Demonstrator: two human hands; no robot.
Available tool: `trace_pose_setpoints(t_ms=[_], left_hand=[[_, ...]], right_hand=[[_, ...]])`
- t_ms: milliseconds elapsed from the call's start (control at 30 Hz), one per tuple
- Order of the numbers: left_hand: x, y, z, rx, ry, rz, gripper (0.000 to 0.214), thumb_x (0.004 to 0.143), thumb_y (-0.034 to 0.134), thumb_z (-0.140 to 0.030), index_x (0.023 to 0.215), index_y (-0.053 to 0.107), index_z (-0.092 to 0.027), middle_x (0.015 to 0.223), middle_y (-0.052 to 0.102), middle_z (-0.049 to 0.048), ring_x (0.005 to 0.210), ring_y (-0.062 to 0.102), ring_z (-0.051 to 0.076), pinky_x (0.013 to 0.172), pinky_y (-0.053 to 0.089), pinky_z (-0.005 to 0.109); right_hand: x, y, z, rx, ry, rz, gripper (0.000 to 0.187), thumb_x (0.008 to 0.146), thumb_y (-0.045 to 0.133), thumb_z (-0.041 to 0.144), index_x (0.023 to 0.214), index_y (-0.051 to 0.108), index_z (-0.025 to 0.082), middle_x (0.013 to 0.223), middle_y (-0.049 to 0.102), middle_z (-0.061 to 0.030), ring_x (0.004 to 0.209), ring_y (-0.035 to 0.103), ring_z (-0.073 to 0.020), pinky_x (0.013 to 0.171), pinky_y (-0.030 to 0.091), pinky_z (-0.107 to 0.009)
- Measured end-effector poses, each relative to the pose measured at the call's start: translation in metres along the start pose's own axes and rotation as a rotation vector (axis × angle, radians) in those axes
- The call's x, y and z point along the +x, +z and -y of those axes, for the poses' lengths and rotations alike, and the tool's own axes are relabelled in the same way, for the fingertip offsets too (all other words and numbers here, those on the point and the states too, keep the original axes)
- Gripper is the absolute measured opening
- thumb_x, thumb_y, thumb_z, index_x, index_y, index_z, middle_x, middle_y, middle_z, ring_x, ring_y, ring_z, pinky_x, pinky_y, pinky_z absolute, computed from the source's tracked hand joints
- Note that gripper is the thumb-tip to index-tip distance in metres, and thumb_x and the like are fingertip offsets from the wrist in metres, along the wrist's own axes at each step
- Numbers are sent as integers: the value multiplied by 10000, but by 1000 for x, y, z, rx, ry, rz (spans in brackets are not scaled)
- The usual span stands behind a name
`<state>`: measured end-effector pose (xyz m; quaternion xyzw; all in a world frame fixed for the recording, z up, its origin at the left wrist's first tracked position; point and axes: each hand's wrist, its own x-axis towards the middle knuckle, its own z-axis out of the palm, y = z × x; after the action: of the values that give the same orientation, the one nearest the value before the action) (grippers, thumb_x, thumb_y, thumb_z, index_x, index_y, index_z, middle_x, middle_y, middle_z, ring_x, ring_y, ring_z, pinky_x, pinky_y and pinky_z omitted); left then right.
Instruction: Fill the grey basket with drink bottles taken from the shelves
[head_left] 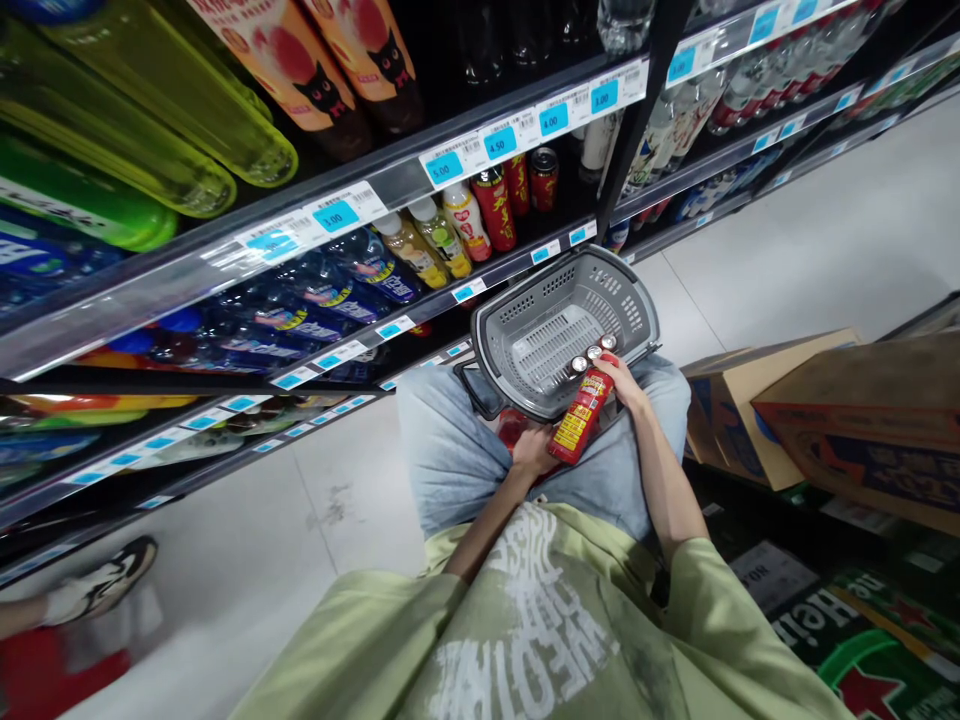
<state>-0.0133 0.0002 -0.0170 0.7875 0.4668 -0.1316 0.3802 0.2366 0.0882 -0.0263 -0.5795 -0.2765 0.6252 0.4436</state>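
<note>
A: Starting and ending with the head view, how are the arms set?

B: Both reach forward over the lap toward the near side of the grey basket (555,345). The right hand (619,375) is at the basket's near right rim, its forearm slanting back toward the body. The left hand (534,452) sits lower, just short of the basket's near edge, above the jeans (450,450).

A: And the fingers?

B: The right ones are clamped on the upper end of the red pack (581,415). The left ones are at the pack's lower left edge, mostly hidden; I can't tell whether they grip.

A: Where does the pack sit, exactly?

B: On the wearer's side of the basket, tilted: upper end by the near rim, lower end sloping back and to the left.

A: What does it look like?

B: Bright red, with pale lettering near the upper end and a yellow panel of print below, too small to read. Three round silver tops (594,353) line up at the upper end, over the basket's near rim.

A: Anything around the basket?

B: Drinks shelves (405,187) beyond it, cardboard boxes (862,425) to its right.
</note>
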Motion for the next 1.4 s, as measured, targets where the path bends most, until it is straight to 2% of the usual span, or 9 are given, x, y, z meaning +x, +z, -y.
trace_pose_setpoints(t_ms=[300, 467, 567, 767, 967, 1100, 1200, 1300, 1400], left_hand=[[1, 1, -3, 13, -20, -44, 370, 993, 669, -336, 1321, 755, -187, 1259, 797, 131, 1244, 725, 279, 1120, 522, 362], [1, 2, -8, 3, -42, -82, 327, 1050, 534, -250, 1235, 789, -161, 1309, 780, 161, 1264, 719, 280, 1092, 538, 389], [-1, 1, -10, 4, -30, -86, 345, 1064, 500, -239, 1260, 778, -177, 1321, 779, 142, 1246, 726, 263, 1055, 552, 376], [-2, 0, -11, 7, -17, -84, 339, 1065, 497, -234, 1247, 776, -168, 1317, 780, 141, 1232, 727, 263, 1033, 550, 370], [-2, 1, -12, -22, -8, -100, 322, 1055, 515, -220, 1219, 784, -152, 1290, 784, 154, 1223, 729, 280, 1014, 555, 386], [-1, 2, -11, -43, 6, -107, 317, 1054, 510, -205, 1199, 784, -142, 1275, 782, 159, 1205, 732, 276, 1015, 553, 386], [1, 4, -10, -66, 24, -116, 305, 1052, 518, -211, 1193, 781, -143, 1269, 777, 165, 1207, 726, 278, 1014, 550, 391], [2, 8, -9, -84, 48, -125, 306, 1055, 511, -217, 1196, 772, -142, 1266, 773, 175, 1218, 713, 294, 1010, 550, 415], [4, 10, -9, -82, 67, -124, 333, 1065, 478, -216, 1223, 759, -131, 1275, 766, 189, 1223, 705, 309, 979, 557, 432]], right_hand=[[3, -9, 2, -37, -70, -174, 441, 680, 823, 567, 691, 503, 264, 647, 549, 51, 614, 519, -155, 635, 476, -315], [9, -17, 1, 41, -183, -460, 475, 665, 833, 538, 675, 436, 278, 594, 486, 63, 563, 490, -141, 538, 470, -298], [13, -16, -3, -52, -164, -580, 486, 695, 817, 634, 737, 483, 284, 583, 496, 65, 505, 467, -143, 423, 421, -293], [16, -17, -8, -343, -109, -645, 557, 698, 793, 762, 775, 506, 290, 628, 573, 35, 470, 545, -176, 380, 455, -327], [14, -14, -11, -676, -162, -479, 513, 755, 758, 760, 816, 546, 297, 675, 660, -15, 725, 696, -261, 646, 595, -361], [12, -8, -12, -766, -225, -346, 518, 772, 737, 783, 812, 532, 309, 683, 652, -19, 751, 682, -267, 698, 576, -362], [11, -5, -13, -821, -271, -333, 514, 780, 723, 788, 804, 523, 315, 698, 646, -21, 732, 647, -260, 705, 551, -359], [11, 0, -16, -965, -249, -300, 530, 744, 735, 802, 803, 550, 309, 760, 682, -44, 753, 641, -266, 771, 543, -376], [15, 7, -22, -1070, -222, -173, 526, 716, 753, 788, 829, 568, 308, 798, 704, -54, 774, 656, -279, 811, 535, -391]])
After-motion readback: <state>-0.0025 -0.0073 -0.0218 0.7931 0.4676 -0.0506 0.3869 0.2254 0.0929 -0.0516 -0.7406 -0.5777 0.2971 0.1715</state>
